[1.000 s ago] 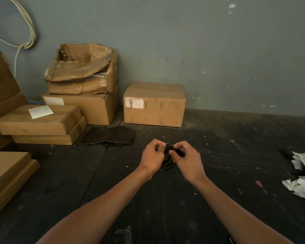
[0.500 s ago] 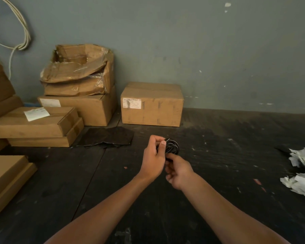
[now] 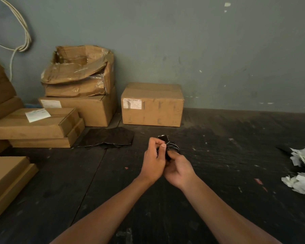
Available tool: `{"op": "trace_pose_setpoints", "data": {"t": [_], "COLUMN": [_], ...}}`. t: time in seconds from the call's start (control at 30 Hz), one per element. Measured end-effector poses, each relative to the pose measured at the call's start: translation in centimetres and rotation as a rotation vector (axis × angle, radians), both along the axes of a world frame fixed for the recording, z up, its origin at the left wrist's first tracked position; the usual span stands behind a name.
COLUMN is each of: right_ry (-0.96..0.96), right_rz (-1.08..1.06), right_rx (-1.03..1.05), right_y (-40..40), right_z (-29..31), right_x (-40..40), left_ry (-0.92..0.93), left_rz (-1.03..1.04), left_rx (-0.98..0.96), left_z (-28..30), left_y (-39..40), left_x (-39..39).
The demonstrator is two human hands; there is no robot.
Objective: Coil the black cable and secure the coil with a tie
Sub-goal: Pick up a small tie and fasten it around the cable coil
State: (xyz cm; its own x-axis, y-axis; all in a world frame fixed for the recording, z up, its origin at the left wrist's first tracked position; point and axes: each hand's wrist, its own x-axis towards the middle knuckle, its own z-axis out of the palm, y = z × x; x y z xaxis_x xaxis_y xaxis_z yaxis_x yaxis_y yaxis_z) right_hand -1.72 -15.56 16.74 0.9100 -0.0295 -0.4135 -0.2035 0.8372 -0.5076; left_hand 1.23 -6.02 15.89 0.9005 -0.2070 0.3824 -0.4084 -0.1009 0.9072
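Holding black cable coil (image 3: 173, 148) in front of sealed cardboard box (image 3: 152, 105): I see left hand (image 3: 153, 160) pinching it, right hand (image 3: 179, 169) curled under.

Two hands (image 3: 153, 161), one cable coil (image 3: 173, 147)

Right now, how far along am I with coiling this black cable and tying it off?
Coiling looks done: the black cable sits as a small bundle of loops between your hands. In hand: the left hand pinches the top of the coil, the right hand grips it from below. Left: whether a tie is on yet is too small to tell.
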Motion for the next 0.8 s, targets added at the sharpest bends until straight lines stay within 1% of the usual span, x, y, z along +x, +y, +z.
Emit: {"op": "trace_pose_setpoints", "data": {"t": [0.1,0.2,0.27,0.37,0.5,0.6,0.67,0.8], "right_ry": [0.031,0.070,0.106,0.128,0.147,0.125,0.105,0.051], "right_rz": [-0.014,-0.030,-0.042,-0.045,-0.007,0.034,0.032,-0.121], "right_rx": [0.005,-0.041,-0.084,-0.126,-0.189,-0.311,-0.436,-0.702], "right_y": [-0.2,-0.4,-0.6,-0.9,-1.0,-0.8,-0.4,0.1], "right_z": [-0.3,-0.2,0.0,0.2,0.2,0.3,0.2,-0.4], "right_x": [0.2,0.1,0.2,0.2,-0.1,-0.9,-1.3,-1.9], "left_ry": [0.132,0.193,0.207,0.170,0.171,0.175,0.162,0.151], "left_rz": [-0.070,-0.065,-0.047,-0.030,-0.011,0.020,0.028,0.019], "left_rx": [-0.084,-0.022,0.027,0.076,0.146,0.204,0.228,0.251], "left_z": [0.1,-0.1,-0.4,-0.5,-0.4,-0.5,-0.7,-1.0], "left_y": [-0.2,-0.3,-0.3,-0.2,0.1,0.3,0.5,0.5], "left_x": [-0.2,0.0,0.4,0.9,0.9,1.0,1.1,0.8]}}
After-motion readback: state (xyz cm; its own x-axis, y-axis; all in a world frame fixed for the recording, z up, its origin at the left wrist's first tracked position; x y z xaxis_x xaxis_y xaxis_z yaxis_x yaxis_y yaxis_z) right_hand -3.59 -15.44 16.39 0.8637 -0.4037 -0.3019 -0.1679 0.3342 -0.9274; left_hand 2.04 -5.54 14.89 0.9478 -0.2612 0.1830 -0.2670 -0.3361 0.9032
